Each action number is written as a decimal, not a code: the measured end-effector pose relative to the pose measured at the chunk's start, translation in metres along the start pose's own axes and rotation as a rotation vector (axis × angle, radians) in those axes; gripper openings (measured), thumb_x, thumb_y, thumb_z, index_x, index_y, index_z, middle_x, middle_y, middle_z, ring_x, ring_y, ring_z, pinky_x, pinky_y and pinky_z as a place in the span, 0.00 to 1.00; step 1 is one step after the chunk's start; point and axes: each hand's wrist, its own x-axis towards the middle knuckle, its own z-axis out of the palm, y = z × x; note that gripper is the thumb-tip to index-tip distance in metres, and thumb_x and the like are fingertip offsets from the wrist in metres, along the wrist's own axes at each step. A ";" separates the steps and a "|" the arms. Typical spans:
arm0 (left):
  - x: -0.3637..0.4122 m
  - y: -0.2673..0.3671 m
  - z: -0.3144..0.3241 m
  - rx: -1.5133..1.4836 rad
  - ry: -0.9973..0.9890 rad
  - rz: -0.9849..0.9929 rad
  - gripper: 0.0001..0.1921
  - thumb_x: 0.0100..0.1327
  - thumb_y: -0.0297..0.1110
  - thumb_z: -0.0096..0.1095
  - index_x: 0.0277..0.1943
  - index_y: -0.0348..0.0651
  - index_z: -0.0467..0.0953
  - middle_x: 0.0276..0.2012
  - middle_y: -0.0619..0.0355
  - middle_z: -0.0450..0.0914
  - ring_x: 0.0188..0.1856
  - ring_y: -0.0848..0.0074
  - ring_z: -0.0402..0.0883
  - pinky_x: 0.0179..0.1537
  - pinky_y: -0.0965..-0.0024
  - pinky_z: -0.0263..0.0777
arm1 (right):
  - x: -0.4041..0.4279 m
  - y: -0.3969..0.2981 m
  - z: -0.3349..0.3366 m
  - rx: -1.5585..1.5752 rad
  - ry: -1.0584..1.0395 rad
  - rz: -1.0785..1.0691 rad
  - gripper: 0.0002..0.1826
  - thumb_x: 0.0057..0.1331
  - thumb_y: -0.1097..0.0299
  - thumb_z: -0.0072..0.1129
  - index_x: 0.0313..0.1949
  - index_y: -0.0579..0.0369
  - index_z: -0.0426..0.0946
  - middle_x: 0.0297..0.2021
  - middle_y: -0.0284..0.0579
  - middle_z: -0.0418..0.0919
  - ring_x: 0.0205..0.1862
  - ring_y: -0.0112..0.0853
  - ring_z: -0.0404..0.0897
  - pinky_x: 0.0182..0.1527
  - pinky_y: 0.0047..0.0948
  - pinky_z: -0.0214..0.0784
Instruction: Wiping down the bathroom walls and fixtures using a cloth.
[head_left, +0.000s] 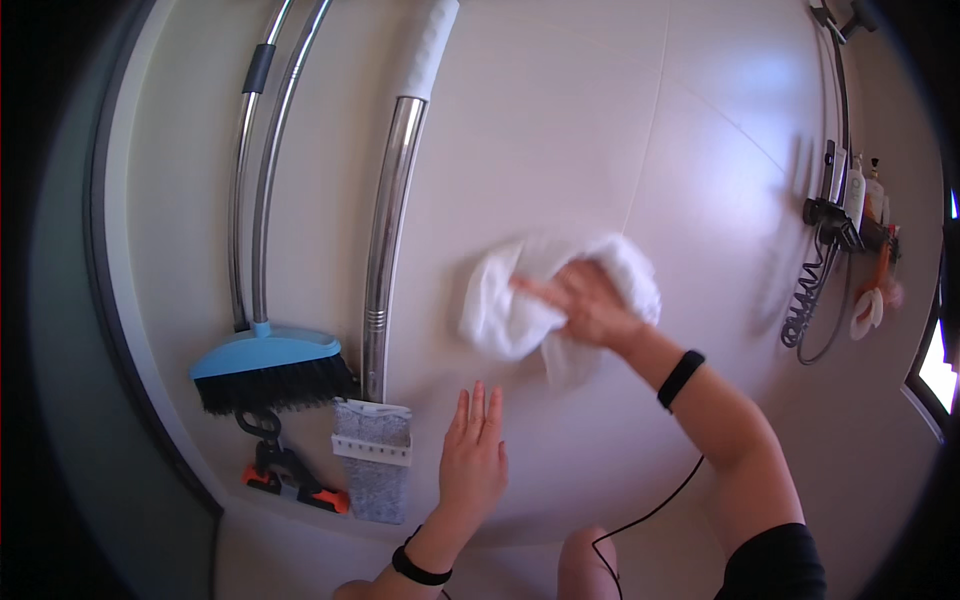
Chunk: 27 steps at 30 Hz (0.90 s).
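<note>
Against the pale wall (525, 142), my right hand (596, 307) presses a bunched white cloth (495, 311). The cloth wraps partly around the hand and hides some of the fingers; both are blurred. Lower and to the left, my left hand (474, 465) is held flat at the wall with its fingers extended and nothing in it. Whether its palm touches the wall cannot be made out. A flat mop with a grey pad (379, 487) and a steel pole (390, 217) stands just left of that hand.
At the left hang a blue broom head (270, 352) with black bristles and a black-and-orange tool (289, 476) below it. A hair dryer (832, 221) with a coiled cord and several bottles (855, 191) occupy the right wall. A thin black cable (652, 514) crosses beneath my right arm.
</note>
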 end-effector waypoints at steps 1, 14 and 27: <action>0.000 0.001 -0.001 -0.001 0.000 -0.003 0.42 0.59 0.24 0.62 0.75 0.34 0.51 0.74 0.34 0.54 0.75 0.40 0.54 0.71 0.49 0.56 | 0.014 0.006 -0.020 -0.138 0.108 0.033 0.52 0.47 0.65 0.76 0.72 0.32 0.62 0.56 0.46 0.73 0.63 0.48 0.68 0.68 0.52 0.56; 0.002 -0.003 -0.001 -0.156 0.291 -0.132 0.41 0.59 0.17 0.52 0.75 0.27 0.46 0.73 0.31 0.53 0.74 0.40 0.54 0.72 0.52 0.54 | 0.108 -0.017 -0.009 -0.193 0.296 0.182 0.43 0.57 0.61 0.68 0.72 0.31 0.60 0.60 0.48 0.68 0.68 0.52 0.61 0.73 0.56 0.43; -0.011 -0.011 -0.023 -0.144 0.459 -0.147 0.41 0.55 0.11 0.43 0.74 0.23 0.43 0.74 0.30 0.49 0.76 0.40 0.50 0.75 0.52 0.46 | -0.057 -0.130 0.175 0.605 -0.392 -0.055 0.42 0.60 0.77 0.56 0.75 0.52 0.54 0.70 0.53 0.62 0.71 0.45 0.62 0.74 0.40 0.53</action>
